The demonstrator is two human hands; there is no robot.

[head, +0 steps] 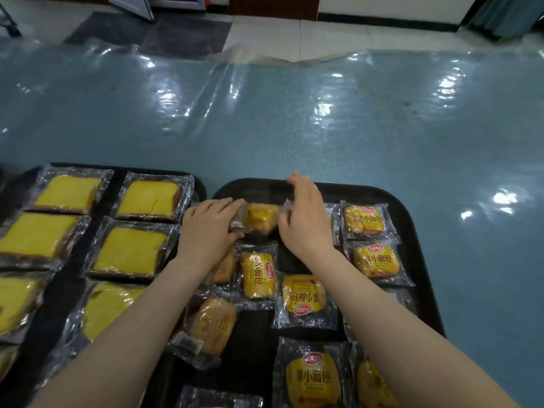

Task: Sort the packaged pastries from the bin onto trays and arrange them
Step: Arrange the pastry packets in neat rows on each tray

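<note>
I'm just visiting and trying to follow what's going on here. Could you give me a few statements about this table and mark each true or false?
1. Both hands hold one small bun packet between them. True: the left hand and right hand pinch the ends of the small bun packet.
2. The flat yellow cake slices lie on the right tray. False: the cake slices lie on the left tray; the right tray carries small buns.
3. Both trays are black. True.
4. The table cover is red. False: the table cover is blue-grey under clear plastic.

Two bare forearms, sleeveless, left hand [206, 228] and right hand [306, 222] ungloved
</note>
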